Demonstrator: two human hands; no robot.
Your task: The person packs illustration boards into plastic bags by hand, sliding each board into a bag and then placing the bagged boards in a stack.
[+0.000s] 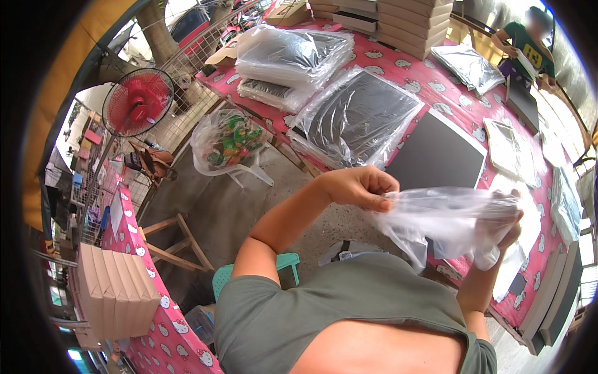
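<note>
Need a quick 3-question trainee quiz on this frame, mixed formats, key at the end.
1. True or false: both hands grip the clear plastic bag.
2. What lies flat and unwrapped on the pink patterned tablecloth just beyond the bag? A) dark flat panel B) red fan C) cardboard box
3. Fill in: the red fan stands to the person's ____ side.

Key:
1. True. The left hand pinches the bag's edge, and the right hand holds it from the other side.
2. A, the dark flat panel.
3. Left.
</note>
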